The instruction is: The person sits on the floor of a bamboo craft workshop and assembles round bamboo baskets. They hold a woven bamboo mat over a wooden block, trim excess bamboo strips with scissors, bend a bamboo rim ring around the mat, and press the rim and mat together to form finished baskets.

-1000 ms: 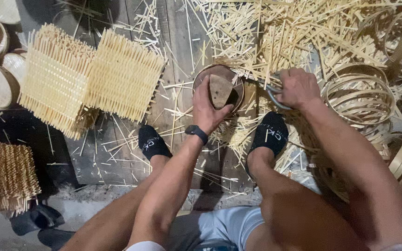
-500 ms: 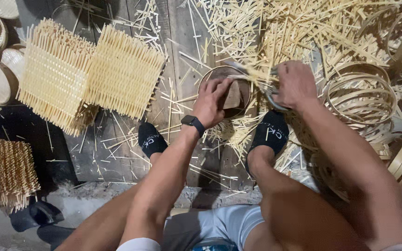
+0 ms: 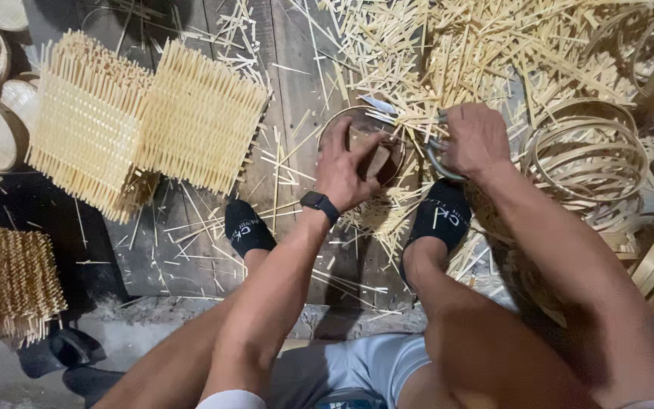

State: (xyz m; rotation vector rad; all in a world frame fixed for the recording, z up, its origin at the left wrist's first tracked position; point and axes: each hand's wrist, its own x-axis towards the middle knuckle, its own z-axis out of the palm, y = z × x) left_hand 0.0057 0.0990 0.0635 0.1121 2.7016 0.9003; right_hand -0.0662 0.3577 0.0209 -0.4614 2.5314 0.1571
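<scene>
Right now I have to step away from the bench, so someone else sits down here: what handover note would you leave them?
Left hand: pressing a brown block down inside the round bamboo hoop on the floor boards, between the feet.
Right hand: closed on a curved metal tool at the hoop's right edge.
Nearby: two square woven mats at left, a pile of finished rings at right, loose bamboo strips ahead.
Done: mats woven, many rings bent.
Left: this hoop is not yet fitted; what exactly the tool does at the rim is hidden by the hand.
</scene>
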